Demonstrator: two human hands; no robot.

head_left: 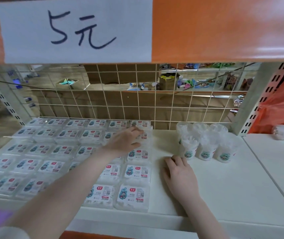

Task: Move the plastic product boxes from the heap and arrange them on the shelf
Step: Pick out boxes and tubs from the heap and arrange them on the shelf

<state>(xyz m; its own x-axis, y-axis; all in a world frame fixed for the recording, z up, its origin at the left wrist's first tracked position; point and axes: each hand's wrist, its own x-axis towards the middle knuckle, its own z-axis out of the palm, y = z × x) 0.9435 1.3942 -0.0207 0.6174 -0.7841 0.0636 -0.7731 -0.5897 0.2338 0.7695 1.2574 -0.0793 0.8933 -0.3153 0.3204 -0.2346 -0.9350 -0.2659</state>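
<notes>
Your left hand [125, 140] has its grip curled on a plastic product box [142, 135] in the rightmost column of boxes on the shelf [224, 187]. Your right hand [179, 175] rests flat, fingers relaxed, beside the clear cups [205, 144]

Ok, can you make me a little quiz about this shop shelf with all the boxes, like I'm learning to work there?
1. True or false: the left hand reaches to the plastic product boxes near the back of the shelf.
2. Where is the right hand? A) lying on bare shelf B) holding a cup C) on the sign
3. Fill in: the round tubs stand to the ___ of the boxes.

Key: 1 true. 2 A. 3 right. The paper sign above reads 5元.
</notes>
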